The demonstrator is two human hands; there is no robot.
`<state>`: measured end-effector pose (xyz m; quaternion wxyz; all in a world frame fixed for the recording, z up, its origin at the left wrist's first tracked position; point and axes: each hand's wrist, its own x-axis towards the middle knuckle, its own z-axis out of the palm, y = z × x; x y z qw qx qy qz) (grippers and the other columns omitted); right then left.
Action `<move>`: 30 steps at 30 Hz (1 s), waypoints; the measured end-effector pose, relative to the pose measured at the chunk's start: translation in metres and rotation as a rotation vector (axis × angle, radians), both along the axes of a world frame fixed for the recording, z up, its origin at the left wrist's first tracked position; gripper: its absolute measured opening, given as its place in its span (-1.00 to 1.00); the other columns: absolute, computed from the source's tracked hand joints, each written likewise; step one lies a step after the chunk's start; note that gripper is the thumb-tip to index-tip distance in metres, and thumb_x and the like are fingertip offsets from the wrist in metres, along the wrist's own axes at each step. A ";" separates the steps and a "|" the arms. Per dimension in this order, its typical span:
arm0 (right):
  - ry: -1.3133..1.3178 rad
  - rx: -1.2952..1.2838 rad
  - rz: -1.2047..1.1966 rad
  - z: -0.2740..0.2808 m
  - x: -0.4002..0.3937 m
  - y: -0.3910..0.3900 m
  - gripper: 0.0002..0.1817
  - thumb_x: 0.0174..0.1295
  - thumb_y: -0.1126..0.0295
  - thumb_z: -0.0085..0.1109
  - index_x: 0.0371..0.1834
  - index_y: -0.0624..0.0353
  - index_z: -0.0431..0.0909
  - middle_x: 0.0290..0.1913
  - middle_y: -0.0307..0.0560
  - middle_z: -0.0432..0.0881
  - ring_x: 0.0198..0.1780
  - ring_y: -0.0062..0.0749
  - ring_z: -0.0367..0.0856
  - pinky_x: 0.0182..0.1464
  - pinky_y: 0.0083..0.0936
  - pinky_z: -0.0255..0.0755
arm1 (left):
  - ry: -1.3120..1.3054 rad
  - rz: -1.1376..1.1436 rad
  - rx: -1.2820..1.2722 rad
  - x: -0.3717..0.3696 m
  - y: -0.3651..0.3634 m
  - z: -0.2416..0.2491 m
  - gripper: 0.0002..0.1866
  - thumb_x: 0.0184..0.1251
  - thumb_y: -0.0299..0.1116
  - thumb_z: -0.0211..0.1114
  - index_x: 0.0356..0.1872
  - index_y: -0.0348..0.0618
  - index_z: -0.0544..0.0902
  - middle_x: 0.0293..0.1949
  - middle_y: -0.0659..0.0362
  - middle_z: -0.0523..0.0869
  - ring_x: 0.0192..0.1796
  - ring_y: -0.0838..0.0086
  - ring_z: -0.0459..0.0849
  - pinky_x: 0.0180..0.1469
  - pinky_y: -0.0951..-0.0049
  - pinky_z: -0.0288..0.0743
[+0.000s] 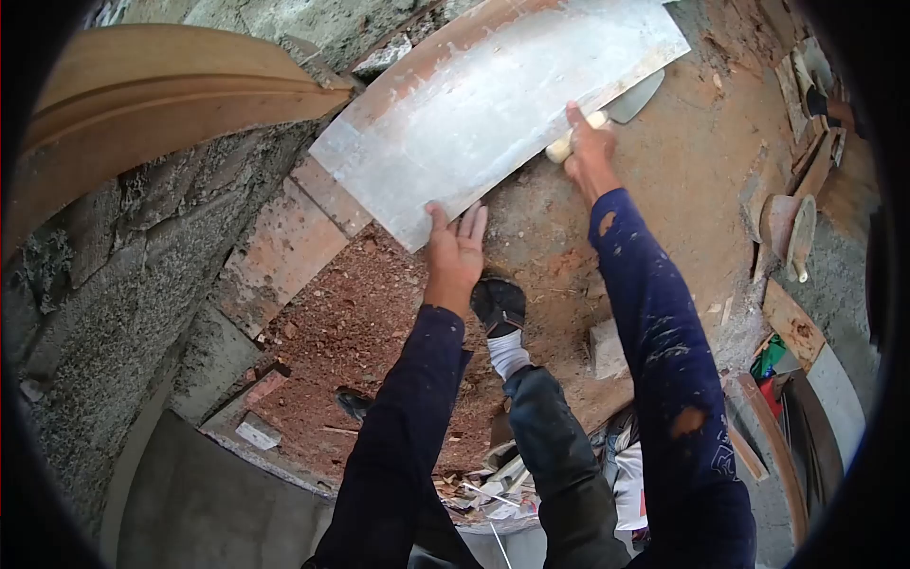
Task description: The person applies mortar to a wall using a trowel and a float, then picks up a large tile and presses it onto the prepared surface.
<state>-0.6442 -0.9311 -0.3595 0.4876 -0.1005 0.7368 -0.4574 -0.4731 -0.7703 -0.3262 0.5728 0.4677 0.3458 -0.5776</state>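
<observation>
A long, light grey flat slab (502,104) with a reddish-brown stained upper edge lies slanting across the top middle. My left hand (457,251) is at its lower left edge, fingers stretched out and apart, thumb against the slab. My right hand (592,154) is closed around the cream handle of a trowel (637,97) at the slab's near long edge. Part of the trowel's metal blade is hidden by the slab. Beneath the slab's left end run reddish flat tiles (284,248).
Crumbly red rubble (346,327) covers the ground left of my shoe (499,305). A rough stone wall (142,228) and a curved brown board (180,81) border the left. Smooth brown earth (701,180) lies right, with a pale block (608,348) and scattered boards (794,322).
</observation>
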 end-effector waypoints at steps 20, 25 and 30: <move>0.140 0.291 -0.110 0.005 0.015 0.016 -0.46 0.21 0.41 0.23 0.16 0.41 0.21 0.02 0.19 0.51 -0.11 -0.08 0.65 -0.25 -0.12 0.66 | 0.223 -0.262 0.043 0.038 -0.014 0.036 -0.40 0.51 -0.02 -0.03 0.40 -0.10 0.07 0.33 -0.33 0.22 0.35 -0.10 0.34 0.35 -0.11 0.27; 0.030 0.074 -0.308 0.074 -0.017 0.058 -0.52 0.23 0.53 0.16 0.15 0.28 0.16 -0.05 0.12 0.48 -0.13 -0.16 0.64 -0.33 -0.01 0.68 | -0.273 -1.181 0.031 0.069 0.044 0.099 -0.55 0.42 -0.12 0.17 0.14 -0.25 0.48 -0.04 -0.11 0.67 -0.07 0.15 0.73 -0.08 0.26 0.66; 0.243 0.117 0.224 0.155 -0.066 0.194 -0.55 0.17 0.50 0.15 0.13 0.24 0.29 -0.13 0.05 0.57 -0.04 -0.25 0.64 -0.17 -0.34 0.63 | -0.578 -1.825 0.376 0.133 0.115 0.217 -0.62 0.32 -0.22 0.26 0.07 -0.22 0.58 -0.07 0.00 0.70 -0.13 0.39 0.73 -0.11 0.51 0.59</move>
